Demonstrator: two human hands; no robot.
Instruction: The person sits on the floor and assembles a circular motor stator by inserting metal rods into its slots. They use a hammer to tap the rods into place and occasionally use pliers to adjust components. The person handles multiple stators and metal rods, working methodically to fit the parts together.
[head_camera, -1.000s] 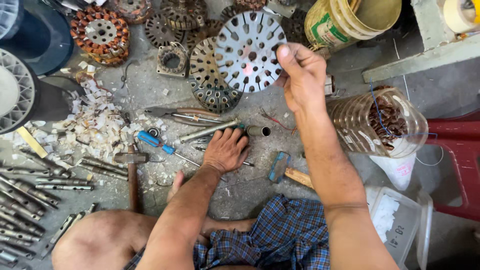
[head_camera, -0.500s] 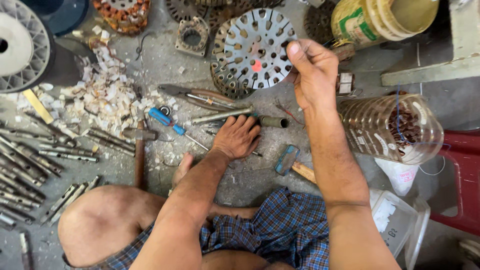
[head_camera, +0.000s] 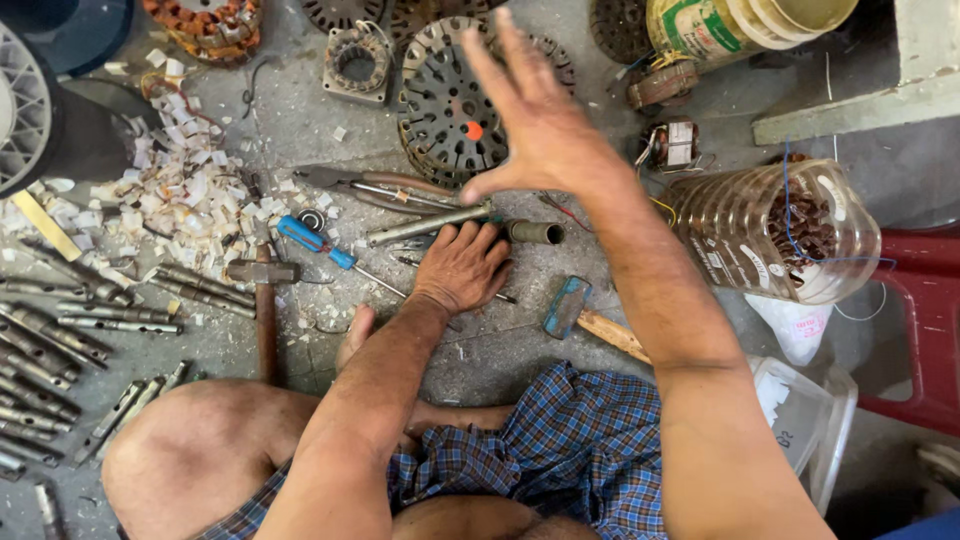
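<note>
Nearest the camera, the person sits cross-legged on the grey floor (head_camera: 500, 350) in a blue checked cloth (head_camera: 560, 450), both forearms reaching forward. The left hand (head_camera: 462, 268) lies palm down, fingers loosely curled over a small tool on the floor, just behind a steel rod (head_camera: 425, 225) and a dark tube (head_camera: 535, 232); whether it actually grips anything I cannot tell, since the hand covers it. A blue-handled screwdriver (head_camera: 315, 242) and a hammer (head_camera: 263, 290) lie just left of it. Farther out, the right hand (head_camera: 545, 130) hangs raised and open, fingers spread, holding nothing, above a round perforated stator core (head_camera: 445, 110) with an orange spot at its centre. To work well here, the left hand should get a firm hold before lifting, and the right should come down flat on the core to steady it. Other wound cores and a bucket are cut off at the top edge.
</note>
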